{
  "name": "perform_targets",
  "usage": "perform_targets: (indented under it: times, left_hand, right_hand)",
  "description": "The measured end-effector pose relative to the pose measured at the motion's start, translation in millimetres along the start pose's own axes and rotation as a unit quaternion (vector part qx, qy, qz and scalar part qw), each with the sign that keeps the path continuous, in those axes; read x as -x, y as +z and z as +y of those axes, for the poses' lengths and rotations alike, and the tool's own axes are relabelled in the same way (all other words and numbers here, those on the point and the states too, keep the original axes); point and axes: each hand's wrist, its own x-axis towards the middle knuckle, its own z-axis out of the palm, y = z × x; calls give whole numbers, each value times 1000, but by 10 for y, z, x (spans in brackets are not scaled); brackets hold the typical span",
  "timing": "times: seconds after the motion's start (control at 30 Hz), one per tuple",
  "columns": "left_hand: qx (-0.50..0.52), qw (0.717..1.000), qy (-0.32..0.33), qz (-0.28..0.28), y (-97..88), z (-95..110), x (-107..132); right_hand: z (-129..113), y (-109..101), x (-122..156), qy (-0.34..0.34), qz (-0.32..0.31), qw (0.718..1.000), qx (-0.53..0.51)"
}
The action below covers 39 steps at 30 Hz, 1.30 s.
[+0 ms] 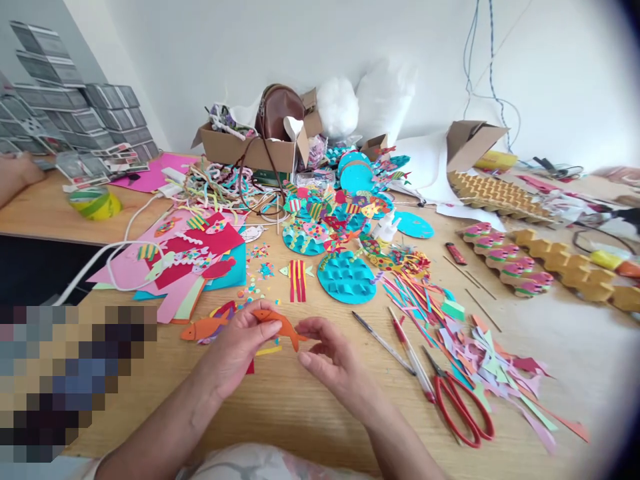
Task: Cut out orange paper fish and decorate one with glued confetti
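Observation:
My left hand [240, 340] pinches an orange paper fish [275, 320] between thumb and fingers, above the wooden table. At the fish's tail is my right hand [333, 360], its thumb and fingers apart. Its fingertips are close to the tail; I cannot tell whether they touch it. Behind my left hand lie more orange paper fish [200, 329] on purple and red paper pieces. A paper fish with red and yellow stripes [298, 280] lies beyond my hands, beside a blue disc with raised scales [345, 279]. Small coloured paper dots [254, 287] are scattered near it.
Red-handled scissors [457, 407], a grey pen [383, 341] and a red-and-white pen [413, 357] lie to the right, near paper scraps [500, 367]. Coloured paper sheets [150, 267] are at left. An open cardboard box [270, 155] stands behind. Another person's hand [20, 175] shows at far left.

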Motion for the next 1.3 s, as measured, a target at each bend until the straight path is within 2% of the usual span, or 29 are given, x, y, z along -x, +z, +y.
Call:
perform_targets:
  times: [0.1,0.2,0.3,0.37,0.47,0.57,0.63,0.7,0.8,0.97,1.1,1.2,1.3]
  left_hand:
    - [9,1000,-13,-10,67,-142,-52]
    - [-25,999,-12,-24,66,-204,-78]
    - [-125,992,24,-11,25,-194,-111]
    - [-206,974,87,19,-22,-163,-139]
    - [-344,918,196,29,-101,-137,-158]
    - [-494,830,255,-47,-139,-195,-127]
    - [-566,775,261,-107,-132,-274,-89]
    - [-621,731,245,-142,-113,-353,-57]
    - [-675,689,216,-153,-110,-413,-42]
    - [-710,657,211,-141,-189,-391,-88]
    - [-730,637,218,-121,-230,-360,-116]
    - [-732,630,232,-115,-257,-346,-125]
    - [-704,649,269,-103,-297,-342,-135]
  right_hand:
    - [111,90,-110,27,28,996,-76]
    - [172,67,-147,57,41,990,-119]
    - [194,-30,-133,84,57,993,-62]
    - [211,-112,-114,103,58,991,56]
    - [249,-222,-92,122,55,965,226]
    - [288,-285,-86,135,57,947,286]
    - [302,-297,-85,140,59,936,318]
    - [303,-294,-83,141,55,927,343]
    - [290,-283,-77,138,50,917,372]
    - [265,-293,-64,126,54,905,403]
    - [160,-378,39,94,69,903,414]
    - [-7,-556,166,78,70,912,396]
    - [-159,-883,210,38,94,912,398]
